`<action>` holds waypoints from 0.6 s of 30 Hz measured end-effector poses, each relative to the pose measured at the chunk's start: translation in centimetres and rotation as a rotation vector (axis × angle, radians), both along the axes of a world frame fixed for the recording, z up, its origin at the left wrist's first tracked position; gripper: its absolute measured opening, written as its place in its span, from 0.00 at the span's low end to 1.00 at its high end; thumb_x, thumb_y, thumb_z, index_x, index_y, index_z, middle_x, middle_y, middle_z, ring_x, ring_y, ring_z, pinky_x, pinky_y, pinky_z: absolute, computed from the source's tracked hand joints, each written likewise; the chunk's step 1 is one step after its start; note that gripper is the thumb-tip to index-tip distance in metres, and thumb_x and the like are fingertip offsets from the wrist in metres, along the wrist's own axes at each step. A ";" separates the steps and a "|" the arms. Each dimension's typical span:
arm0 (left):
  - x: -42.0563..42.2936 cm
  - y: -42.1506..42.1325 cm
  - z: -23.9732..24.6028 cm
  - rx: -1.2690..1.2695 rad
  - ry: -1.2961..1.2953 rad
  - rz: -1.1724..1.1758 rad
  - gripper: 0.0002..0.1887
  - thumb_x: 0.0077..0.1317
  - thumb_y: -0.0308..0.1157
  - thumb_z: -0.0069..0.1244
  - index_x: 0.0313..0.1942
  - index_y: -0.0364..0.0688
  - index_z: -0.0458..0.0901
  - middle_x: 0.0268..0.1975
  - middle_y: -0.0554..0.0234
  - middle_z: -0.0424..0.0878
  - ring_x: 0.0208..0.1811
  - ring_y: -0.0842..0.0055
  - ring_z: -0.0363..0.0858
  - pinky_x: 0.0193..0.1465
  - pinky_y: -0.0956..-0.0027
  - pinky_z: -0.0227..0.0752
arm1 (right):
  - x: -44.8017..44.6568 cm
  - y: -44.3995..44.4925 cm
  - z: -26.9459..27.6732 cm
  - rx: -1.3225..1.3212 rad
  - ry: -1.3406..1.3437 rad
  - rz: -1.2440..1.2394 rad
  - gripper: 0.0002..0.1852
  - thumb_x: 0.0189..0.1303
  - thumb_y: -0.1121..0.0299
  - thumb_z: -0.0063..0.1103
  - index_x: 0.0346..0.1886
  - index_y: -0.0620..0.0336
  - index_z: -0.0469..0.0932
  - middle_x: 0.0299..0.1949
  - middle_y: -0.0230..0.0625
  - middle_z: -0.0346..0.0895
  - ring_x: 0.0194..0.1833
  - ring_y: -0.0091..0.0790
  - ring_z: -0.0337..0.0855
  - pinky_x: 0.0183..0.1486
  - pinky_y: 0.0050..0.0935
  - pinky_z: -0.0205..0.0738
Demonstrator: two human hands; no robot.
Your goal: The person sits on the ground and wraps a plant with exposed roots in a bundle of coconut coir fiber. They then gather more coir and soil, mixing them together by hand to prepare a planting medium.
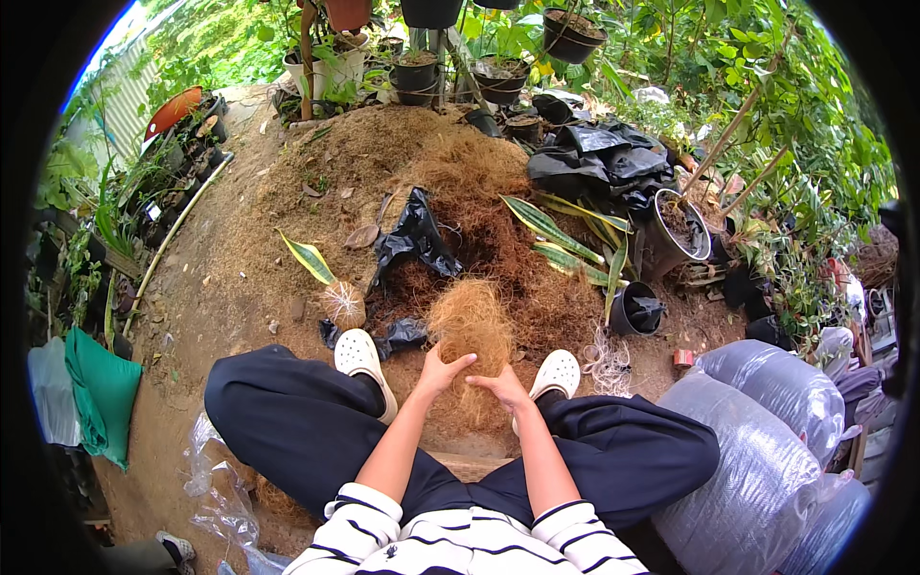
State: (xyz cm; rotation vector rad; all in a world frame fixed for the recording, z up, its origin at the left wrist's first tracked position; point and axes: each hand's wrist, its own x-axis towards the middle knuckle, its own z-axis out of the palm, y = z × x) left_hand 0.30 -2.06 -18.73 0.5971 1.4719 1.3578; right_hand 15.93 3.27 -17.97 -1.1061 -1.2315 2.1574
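A loose clump of light brown coconut fibre (472,320) is held between my two hands, above the ground between my feet. My left hand (440,370) grips its left side, my right hand (501,384) its right side; the thumbs almost meet at the near edge, and the fibre hides most fingers. Left of the clump, a fibre ball wound with white string (343,305) has a variegated snake plant leaf (309,260) standing out of it. Beyond lies a heap of darker fibre (496,237) with a crumpled black plastic sheet (413,233). Cut snake plant leaves (550,226) lie at its right.
Tangled white string (609,363) lies right of my right shoe, near a small black pot (637,309) and a larger pot (679,230). Filled clear plastic sacks (740,460) stand at my right, a green sack (104,395) at far left. Another person's shoe (177,552) shows at lower left.
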 end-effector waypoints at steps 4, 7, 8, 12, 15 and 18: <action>-1.2 -0.4 1.2 -0.177 -0.148 0.065 0.39 0.57 0.50 0.62 0.62 0.39 0.67 0.55 0.57 0.76 0.53 0.74 0.76 0.52 0.67 0.72 | 1.0 1.2 -1.3 0.001 -0.116 -0.195 0.25 0.48 0.83 0.69 0.53 0.65 0.75 0.47 0.35 0.81 0.46 0.32 0.82 0.49 0.31 0.76; -0.9 -0.4 1.5 -0.251 -0.350 0.069 0.47 0.57 0.58 0.58 0.70 0.45 0.53 0.67 0.51 0.63 0.66 0.68 0.66 0.56 0.57 0.71 | 0.8 1.5 -1.6 0.044 -0.042 -0.361 0.26 0.48 0.83 0.69 0.53 0.66 0.74 0.49 0.37 0.81 0.48 0.32 0.81 0.50 0.32 0.76; -0.2 -0.4 1.4 -0.283 -0.369 0.015 0.48 0.57 0.59 0.58 0.70 0.47 0.53 0.68 0.50 0.61 0.67 0.67 0.64 0.56 0.56 0.71 | 0.5 1.4 -1.6 0.084 -0.012 -0.377 0.26 0.48 0.81 0.70 0.54 0.66 0.74 0.49 0.38 0.81 0.49 0.33 0.81 0.52 0.32 0.75; 1.8 -0.2 0.9 -0.184 -0.274 -0.073 0.42 0.61 0.40 0.60 0.70 0.47 0.52 0.62 0.53 0.69 0.59 0.70 0.71 0.53 0.62 0.72 | -1.4 -0.1 -1.5 0.131 -0.060 -0.432 0.29 0.46 0.76 0.75 0.54 0.66 0.74 0.51 0.38 0.80 0.50 0.33 0.80 0.55 0.32 0.73; 0.8 -0.2 0.4 -0.085 -0.233 -0.075 0.37 0.59 0.19 0.55 0.68 0.40 0.58 0.58 0.59 0.74 0.57 0.72 0.74 0.55 0.68 0.72 | -0.5 0.3 -1.0 0.239 -0.154 -0.337 0.27 0.46 0.76 0.74 0.51 0.67 0.75 0.46 0.38 0.81 0.47 0.33 0.81 0.50 0.30 0.74; -1.2 -0.4 0.1 -0.066 -0.012 -0.131 0.31 0.58 0.12 0.47 0.64 0.38 0.66 0.56 0.60 0.76 0.55 0.74 0.75 0.56 0.70 0.71 | 1.9 2.5 -0.4 0.053 -0.144 -0.252 0.42 0.48 0.58 0.75 0.64 0.65 0.63 0.61 0.42 0.69 0.58 0.35 0.72 0.53 0.34 0.71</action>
